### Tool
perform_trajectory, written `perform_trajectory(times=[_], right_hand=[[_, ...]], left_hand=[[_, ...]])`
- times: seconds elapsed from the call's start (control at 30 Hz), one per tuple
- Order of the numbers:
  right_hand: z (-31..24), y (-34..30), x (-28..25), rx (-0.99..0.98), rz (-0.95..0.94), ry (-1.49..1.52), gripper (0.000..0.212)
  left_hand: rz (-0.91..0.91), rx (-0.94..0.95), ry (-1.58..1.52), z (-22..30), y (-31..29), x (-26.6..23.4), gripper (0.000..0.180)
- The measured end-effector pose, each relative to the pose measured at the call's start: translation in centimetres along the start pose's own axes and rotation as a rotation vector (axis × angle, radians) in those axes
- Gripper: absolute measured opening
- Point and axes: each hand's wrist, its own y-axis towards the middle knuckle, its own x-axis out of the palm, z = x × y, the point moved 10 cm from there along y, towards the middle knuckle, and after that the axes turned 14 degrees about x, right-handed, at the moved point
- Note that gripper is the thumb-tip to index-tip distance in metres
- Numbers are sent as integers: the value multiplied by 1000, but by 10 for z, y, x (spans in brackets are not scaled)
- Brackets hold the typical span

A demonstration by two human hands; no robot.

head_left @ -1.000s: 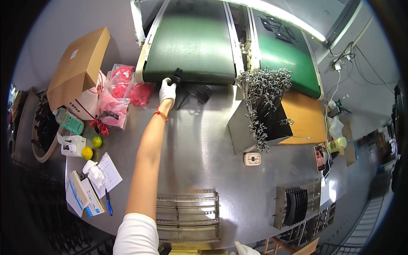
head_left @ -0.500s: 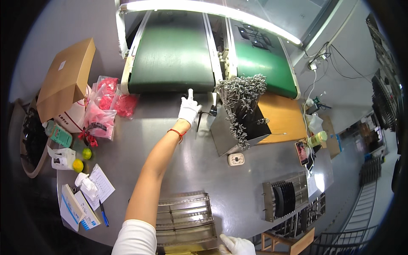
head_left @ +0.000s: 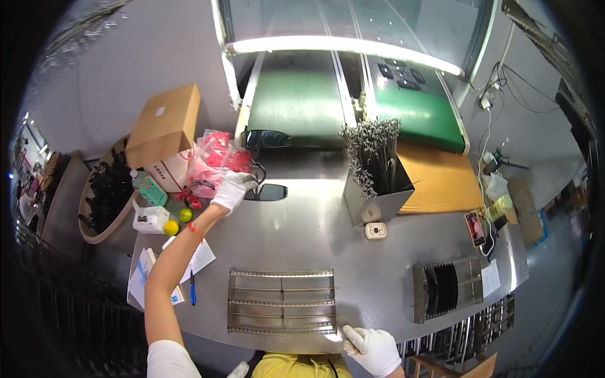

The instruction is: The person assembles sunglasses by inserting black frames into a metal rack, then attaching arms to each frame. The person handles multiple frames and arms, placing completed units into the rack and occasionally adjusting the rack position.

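My left hand, white-gloved, reaches over the table and pinches a pair of dark sunglasses by the frame. One lens is low beside the fingers; the other is up by the end of the left belt. At the table's front edge my gloved right hand rests with its fingers curled and thumb stretched toward a metal wire rack. Whether anything is under those fingers is hidden. Pink-red plastic bags lie just behind the left hand.
Two green conveyor belts end at the table's far side. A metal bin of thin wire hangers stands beside cardboard. At right are a second rack with dark lenses and a phone. Fruit and a carton are left.
My left hand has moved left and nearer from the belt's end, bringing the sunglasses toward the pink-red bags. The view has shifted, showing more of my right hand and the front rack.
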Motion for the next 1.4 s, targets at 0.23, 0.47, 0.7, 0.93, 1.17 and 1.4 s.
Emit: perform_trajectory(times=[0.23, 0.47, 0.7, 0.93, 1.17, 1.4], right_hand=[[-20, -4, -42, -260, 172, -11, 34], [-41, -33, -65, -386, 230, 103, 30], [-45, -61, -43, -399, 182, 92, 31], [-5, -71, -13, -168, 82, 31, 33], [-83, -36, 41, -275, 105, -73, 38], [-194, 1, 85, -218, 120, -48, 39]], left_hand=[[123, 283, 24, 253, -61, -96, 15], [187, 501, 208, 375, -121, -127, 15], [61, 404, 80, 376, -166, -128, 22], [409, -352, -363, 251, -291, -159, 29], [1119, -367, 223, -49, -305, -509, 38], [-12, 35, 696, -159, -229, -276, 33]])
